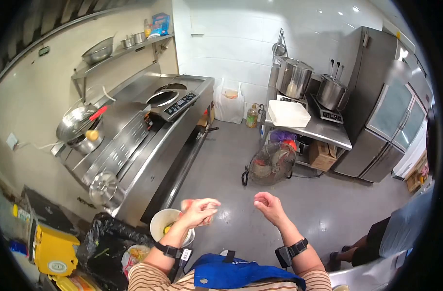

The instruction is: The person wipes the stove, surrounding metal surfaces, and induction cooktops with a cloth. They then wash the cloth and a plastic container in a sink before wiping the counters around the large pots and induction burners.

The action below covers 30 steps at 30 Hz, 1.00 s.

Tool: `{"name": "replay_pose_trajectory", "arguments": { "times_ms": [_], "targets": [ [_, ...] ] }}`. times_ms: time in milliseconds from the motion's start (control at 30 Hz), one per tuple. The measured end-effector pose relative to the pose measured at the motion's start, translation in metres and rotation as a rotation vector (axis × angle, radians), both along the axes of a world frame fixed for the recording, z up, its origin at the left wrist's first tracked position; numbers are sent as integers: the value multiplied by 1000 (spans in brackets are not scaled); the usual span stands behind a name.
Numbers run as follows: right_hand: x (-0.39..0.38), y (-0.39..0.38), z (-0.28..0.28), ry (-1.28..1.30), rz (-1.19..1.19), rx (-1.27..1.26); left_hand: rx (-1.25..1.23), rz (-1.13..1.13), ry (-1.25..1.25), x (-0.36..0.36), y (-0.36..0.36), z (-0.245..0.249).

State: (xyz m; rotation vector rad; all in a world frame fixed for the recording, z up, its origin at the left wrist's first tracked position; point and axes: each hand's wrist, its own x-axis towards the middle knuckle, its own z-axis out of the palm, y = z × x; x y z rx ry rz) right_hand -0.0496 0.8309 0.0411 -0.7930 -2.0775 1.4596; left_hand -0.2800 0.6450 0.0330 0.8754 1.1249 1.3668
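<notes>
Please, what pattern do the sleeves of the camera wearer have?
The sleeves have narrow stripes, brown and pale, seen best in the head view.

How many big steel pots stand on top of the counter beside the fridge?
2: one taller pot behind the white container, and one shorter pot on the cooker nearer the fridge.

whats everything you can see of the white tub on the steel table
The white rectangular tub has rounded corners and smooth, plain sides that look like plastic. It sits level on the grey steel table, close to the table's near edge, in front of the tall steel pot. Whether it is lidded or holds anything is unclear. Neither the left hand nor the right hand touches it.
</notes>
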Motion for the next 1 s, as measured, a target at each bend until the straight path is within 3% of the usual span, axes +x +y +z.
{"name": "replay_pose_trajectory", "arguments": {
  "times_ms": [67,100,200,233,300,400,433,600,633,733,1000],
  "targets": [
    [-14,39,10,25,21,14,180,93,405,-6,71,19],
    [-20,59,16,33,31,17,135,30,369,-8,102,32],
    [-52,122,32,66,143,283,335,-81,793,-14,194,40],
    [-65,139,43,35,195,107,390,-72,832,-16,222,37],
    [-96,190,38,43,383,9,493,-33,913,-22,274,31],
    [-135,268,13,8,527,-200,477,2,842,-53,341,51],
    [-148,300,8,-71,575,-212,290,26,813,-67,356,57],
    [-225,406,19,-250,755,-315,42,240,950,-155,416,60],
    [-248,424,4,-293,817,-33,-9,237,1020,-171,423,54],
    [-308,466,-23,-185,743,424,-129,301,1031,-206,446,50],
    [-466,594,-16,-252,503,585,-363,324,901,-346,554,34]
  ]
}}
